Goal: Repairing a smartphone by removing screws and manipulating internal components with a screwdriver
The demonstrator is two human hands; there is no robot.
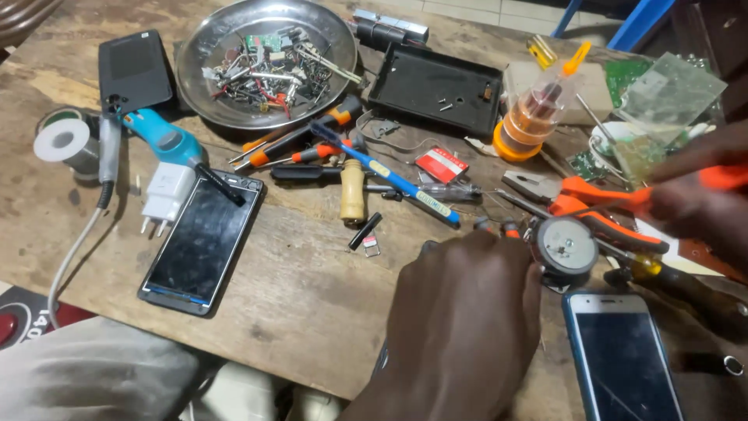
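My left hand (460,312) reaches in from the bottom centre, its fingers closed on the edge of a small round metal part (567,245) held just above the wooden table (312,288). At the right edge my blurred right hand (701,204) grips an orange-handled tool (725,178) that points toward the round part. Orange-handled pliers (604,214) lie just behind the part. A phone with a blue rim (623,355) lies face up right below it.
At the left are a dark-screened phone (201,243), a white charger (166,191), a blue soldering iron (160,140) and a solder spool (66,140). At the back stand a metal bowl of small parts (195,70), a black tray (436,86) and a clear jar (534,117). Screwdrivers (386,173) lie mid-table.
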